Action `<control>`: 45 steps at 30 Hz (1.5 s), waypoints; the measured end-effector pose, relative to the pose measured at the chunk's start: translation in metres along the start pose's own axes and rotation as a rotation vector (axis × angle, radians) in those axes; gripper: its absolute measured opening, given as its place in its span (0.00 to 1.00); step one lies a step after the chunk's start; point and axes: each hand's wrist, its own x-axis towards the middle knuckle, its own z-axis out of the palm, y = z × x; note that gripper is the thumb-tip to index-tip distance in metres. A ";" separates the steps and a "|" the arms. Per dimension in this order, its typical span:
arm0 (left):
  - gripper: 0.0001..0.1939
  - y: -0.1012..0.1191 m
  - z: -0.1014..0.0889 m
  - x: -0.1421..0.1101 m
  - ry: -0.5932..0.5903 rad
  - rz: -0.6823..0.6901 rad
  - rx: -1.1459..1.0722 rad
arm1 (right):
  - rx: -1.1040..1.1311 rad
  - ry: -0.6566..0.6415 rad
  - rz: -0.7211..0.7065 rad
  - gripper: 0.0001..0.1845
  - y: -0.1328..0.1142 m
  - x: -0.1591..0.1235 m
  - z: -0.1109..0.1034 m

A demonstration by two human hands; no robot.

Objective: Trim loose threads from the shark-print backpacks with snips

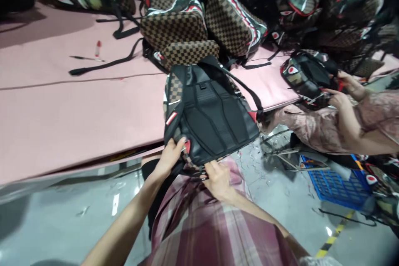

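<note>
A backpack (215, 112) with a black padded back panel and brown checkered sides rests at the table's edge, back side up, its lower end overhanging toward my lap. My left hand (171, 154) grips its lower left corner by the shoulder strap, thumb beside a red tab (187, 146). My right hand (218, 179) is closed at the bottom edge, fingers curled around what looks like the black webbing strap (190, 172); a small dark piece at the fingertips is too unclear to name. Another black shoulder strap (246, 87) arcs over the right side.
Several checkered backpacks (174, 27) with shark-mouth prints crowd the back of the pink table (77, 116). A pen (87, 58) and a small red-capped tube (98, 49) lie left. At right, a co-worker's hands (343, 95) hold another backpack (307, 77). A blue crate (336, 183) stands below.
</note>
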 end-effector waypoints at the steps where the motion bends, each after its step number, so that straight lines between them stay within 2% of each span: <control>1: 0.23 0.002 -0.001 -0.001 0.017 0.022 0.058 | -0.015 -0.002 -0.007 0.05 -0.001 0.002 0.002; 4: 0.24 0.006 -0.004 -0.015 0.074 0.157 0.301 | 0.033 0.041 0.019 0.11 0.002 0.007 -0.002; 5: 0.26 0.006 -0.003 -0.023 0.114 0.268 0.392 | 0.066 0.058 0.026 0.14 0.005 0.008 -0.005; 7: 0.29 0.006 0.001 -0.040 0.149 0.587 0.587 | 0.133 0.089 0.039 0.17 0.009 0.011 -0.012; 9: 0.29 0.006 0.010 -0.054 0.110 0.911 0.765 | 0.184 0.114 0.053 0.16 0.012 0.015 -0.019; 10: 0.28 0.006 0.016 -0.058 0.086 1.014 0.843 | 0.203 0.127 0.058 0.15 0.013 0.017 -0.022; 12: 0.25 0.008 0.027 -0.059 0.115 1.109 0.938 | 0.221 0.147 0.050 0.13 0.013 0.021 -0.026; 15: 0.21 0.015 0.039 -0.051 0.231 1.160 0.964 | 0.221 0.182 0.005 0.12 0.012 0.026 -0.029; 18: 0.19 0.025 0.043 -0.048 0.222 1.228 0.983 | 0.208 0.259 -0.030 0.12 0.017 0.026 -0.036; 20: 0.19 0.030 0.041 -0.050 0.222 1.246 1.007 | 0.219 0.317 -0.026 0.12 0.031 0.025 -0.046; 22: 0.20 0.031 0.035 -0.053 0.244 1.244 1.020 | 0.256 0.414 0.066 0.14 0.056 0.022 -0.062; 25: 0.20 0.023 0.020 -0.055 0.252 1.202 1.039 | 0.302 0.553 0.347 0.14 0.105 0.018 -0.083; 27: 0.20 0.015 0.008 -0.054 0.227 1.162 1.053 | 0.333 0.517 0.432 0.12 0.132 0.016 -0.089; 29: 0.18 0.012 -0.003 -0.052 0.180 1.114 1.060 | 0.425 0.455 0.469 0.11 0.149 0.012 -0.088; 32: 0.21 0.027 -0.008 -0.047 0.030 1.056 1.023 | 0.554 0.429 0.577 0.13 0.159 0.002 -0.082; 34: 0.21 0.050 0.004 -0.043 -0.039 1.010 0.974 | 0.523 0.424 0.669 0.21 0.161 -0.008 -0.082; 35: 0.20 0.065 0.015 -0.041 -0.056 0.989 0.949 | 0.484 0.415 0.699 0.23 0.161 -0.013 -0.084; 37: 0.18 0.094 0.049 -0.036 -0.082 0.963 0.920 | 0.409 0.379 0.724 0.20 0.162 -0.021 -0.087; 41: 0.14 0.139 0.126 -0.027 -0.269 0.977 0.947 | 0.336 0.383 0.629 0.11 0.160 -0.025 -0.089; 43: 0.12 0.149 0.154 -0.023 -0.355 1.000 0.976 | 0.300 0.416 0.554 0.10 0.160 -0.022 -0.087; 45: 0.11 0.153 0.170 -0.020 -0.404 1.031 1.015 | 0.275 0.427 0.489 0.10 0.162 -0.019 -0.085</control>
